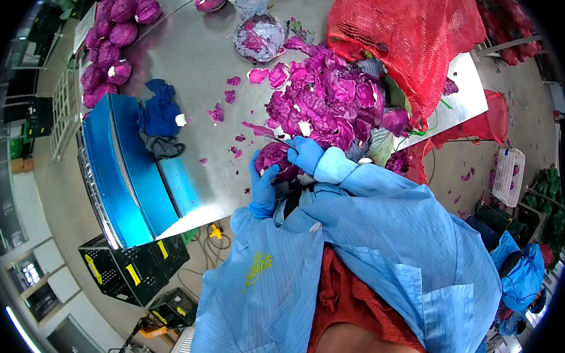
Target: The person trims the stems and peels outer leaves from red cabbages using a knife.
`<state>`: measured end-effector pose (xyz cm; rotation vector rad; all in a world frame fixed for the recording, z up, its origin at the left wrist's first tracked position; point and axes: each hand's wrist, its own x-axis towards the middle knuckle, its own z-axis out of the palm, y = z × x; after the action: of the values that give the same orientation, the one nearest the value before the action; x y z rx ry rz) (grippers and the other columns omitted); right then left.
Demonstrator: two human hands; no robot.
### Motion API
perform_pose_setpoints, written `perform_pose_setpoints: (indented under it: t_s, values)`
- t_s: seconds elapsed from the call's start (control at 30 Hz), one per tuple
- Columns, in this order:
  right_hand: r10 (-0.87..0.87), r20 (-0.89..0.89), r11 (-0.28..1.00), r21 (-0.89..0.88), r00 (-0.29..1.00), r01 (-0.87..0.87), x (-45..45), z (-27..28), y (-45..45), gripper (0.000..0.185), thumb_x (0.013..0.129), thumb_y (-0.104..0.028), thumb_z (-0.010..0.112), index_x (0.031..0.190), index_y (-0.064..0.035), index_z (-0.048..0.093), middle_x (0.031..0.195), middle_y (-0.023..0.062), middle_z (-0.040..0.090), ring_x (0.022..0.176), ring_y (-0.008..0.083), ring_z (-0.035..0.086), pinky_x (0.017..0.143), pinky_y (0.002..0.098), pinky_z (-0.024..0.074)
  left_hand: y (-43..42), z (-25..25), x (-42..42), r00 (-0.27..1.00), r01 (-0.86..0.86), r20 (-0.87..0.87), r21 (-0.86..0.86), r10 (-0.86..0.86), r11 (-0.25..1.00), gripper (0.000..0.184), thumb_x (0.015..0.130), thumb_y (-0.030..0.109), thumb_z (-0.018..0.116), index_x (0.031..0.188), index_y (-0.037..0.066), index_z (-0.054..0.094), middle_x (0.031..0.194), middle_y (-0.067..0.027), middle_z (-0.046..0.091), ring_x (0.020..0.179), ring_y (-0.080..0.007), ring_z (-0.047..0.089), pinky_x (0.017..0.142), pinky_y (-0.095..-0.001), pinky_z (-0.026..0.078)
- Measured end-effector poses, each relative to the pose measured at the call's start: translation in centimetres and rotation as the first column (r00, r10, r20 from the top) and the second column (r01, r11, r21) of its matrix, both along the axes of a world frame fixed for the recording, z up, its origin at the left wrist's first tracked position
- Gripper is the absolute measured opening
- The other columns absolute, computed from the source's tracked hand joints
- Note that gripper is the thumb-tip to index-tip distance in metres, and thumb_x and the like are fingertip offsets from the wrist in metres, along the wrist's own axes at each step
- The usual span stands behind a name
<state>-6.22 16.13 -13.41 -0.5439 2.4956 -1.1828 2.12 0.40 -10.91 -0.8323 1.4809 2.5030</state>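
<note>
At the table's near edge, my left hand [262, 185], in a blue glove, cups the left side of a red cabbage [274, 159]. My right hand [305, 155], gloved too, is closed at the cabbage's upper right on what looks like a small knife [282, 141]; its handle is hidden in the fist. The thin blade points up and left over the cabbage, and a strip of purple leaf [257, 128] lies by its tip. Just beyond both hands spreads a big heap of loose purple cabbage leaves [329, 100].
A red mesh sack [403, 36] slumps at the right. Several trimmed cabbages [123, 34] are piled at far left, near a shiny blue bin [119, 172] and a dark blue cloth [160, 109]. An untrimmed cabbage [259, 38] sits farther back. Black crates [134, 267] stand below left.
</note>
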Motion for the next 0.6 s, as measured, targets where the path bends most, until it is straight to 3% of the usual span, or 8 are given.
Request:
perform_pose_setpoints:
  t_s: [0.17,0.27,0.3,0.37,0.4,0.5,0.53,0.6]
  values:
    - [-0.046,0.003,0.998,-0.03,0.999,0.047,-0.2,0.4,0.0,0.026,0.084,-0.021,0.051,0.09,0.0002,0.065,0.089,0.0243,0.062,0.081,0.0414,0.061,0.073,0.0476,0.051,0.0,-0.1,-0.2,1.0,-0.001,0.003,0.033,0.001,0.999,0.073,0.075,0.014,0.07,0.139,0.009,0.035,0.129,-0.0125,0.048,0.116,-0.0246,0.051,0.098,-0.0363,0.045]
    - [0.233,-0.334,0.972,0.086,0.913,-0.216,-0.6,-1.9,0.6,0.02,0.083,-0.011,0.052,0.092,0.0002,0.065,0.077,0.0212,0.063,0.068,0.036,0.063,0.064,0.0439,0.0497,-0.2,0.2,-0.1,0.999,0.041,-0.022,0.032,-0.041,0.999,0.07,0.076,0.011,0.065,0.139,0.008,0.034,0.13,-0.0142,0.047,0.117,-0.0269,0.051,0.098,-0.0392,0.046]
    - [0.065,-0.17,0.998,-0.001,0.983,-0.066,-0.1,-3.2,0.6,0.019,0.083,-0.009,0.052,0.092,-0.0001,0.066,0.076,0.0211,0.063,0.065,0.0335,0.062,0.062,0.0427,0.0495,-0.4,-0.2,0.2,0.995,0.076,-0.068,0.02,-0.075,0.997,0.068,0.077,0.01,0.063,0.139,0.007,0.033,0.131,-0.0158,0.046,0.118,-0.0285,0.051,0.098,-0.041,0.046]
    - [-0.253,0.196,0.956,-0.097,0.947,0.275,0.8,-5.2,0.1,0.019,0.083,-0.005,0.05,0.091,-0.0007,0.066,0.074,0.0209,0.063,0.06,0.0287,0.062,0.06,0.0403,0.0492,-0.8,-0.2,-0.3,0.98,0.129,-0.148,-0.056,-0.136,0.99,0.067,0.078,0.009,0.06,0.138,0.005,0.032,0.132,-0.0173,0.045,0.119,-0.0299,0.051,0.098,-0.0425,0.047]
    - [-0.254,0.182,0.947,-0.155,0.95,0.283,0.9,-4.7,0.3,0.021,0.084,-0.003,0.049,0.094,-0.0034,0.068,0.067,0.0154,0.064,0.056,0.0221,0.059,0.058,0.0365,0.0493,-0.6,-0.2,-0.1,0.973,0.138,-0.171,-0.112,-0.156,0.984,0.068,0.077,0.008,0.06,0.138,0.004,0.031,0.132,-0.0173,0.044,0.119,-0.0297,0.051,0.099,-0.0423,0.046]
    - [-0.218,0.661,0.887,-0.172,0.718,0.428,0.5,1.2,1.0,0.016,0.086,-0.013,0.058,0.097,-0.007,0.069,0.07,0.0095,0.066,0.055,0.0264,0.061,0.055,0.039,0.0512,-0.8,0.6,-0.3,0.986,0.122,-0.122,0.075,-0.113,0.99,0.067,0.076,0.009,0.059,0.137,0.004,0.033,0.132,-0.0172,0.044,0.12,-0.0293,0.05,0.1,-0.0414,0.046]
    - [-0.159,0.693,0.857,-0.258,0.704,0.447,0.2,-0.2,1.0,0.018,0.086,-0.013,0.061,0.101,-0.0061,0.068,0.079,0.0078,0.066,0.067,0.0212,0.063,0.063,0.039,0.0525,-1.0,0.3,-0.3,0.99,0.105,-0.11,0.139,-0.09,0.985,0.066,0.075,0.009,0.059,0.137,0.004,0.034,0.132,-0.017,0.045,0.12,-0.0296,0.05,0.1,-0.0416,0.046]
    - [-0.158,0.372,0.85,-0.42,0.915,0.318,0.2,2.7,0.8,0.019,0.086,-0.017,0.063,0.101,-0.0064,0.068,0.089,0.0094,0.067,0.076,0.0205,0.063,0.068,0.0375,0.0519,-1.2,0.6,-0.3,0.996,0.066,-0.074,0.217,-0.051,0.974,0.068,0.074,0.011,0.059,0.137,0.005,0.035,0.132,-0.0165,0.046,0.12,-0.03,0.05,0.101,-0.0419,0.045]
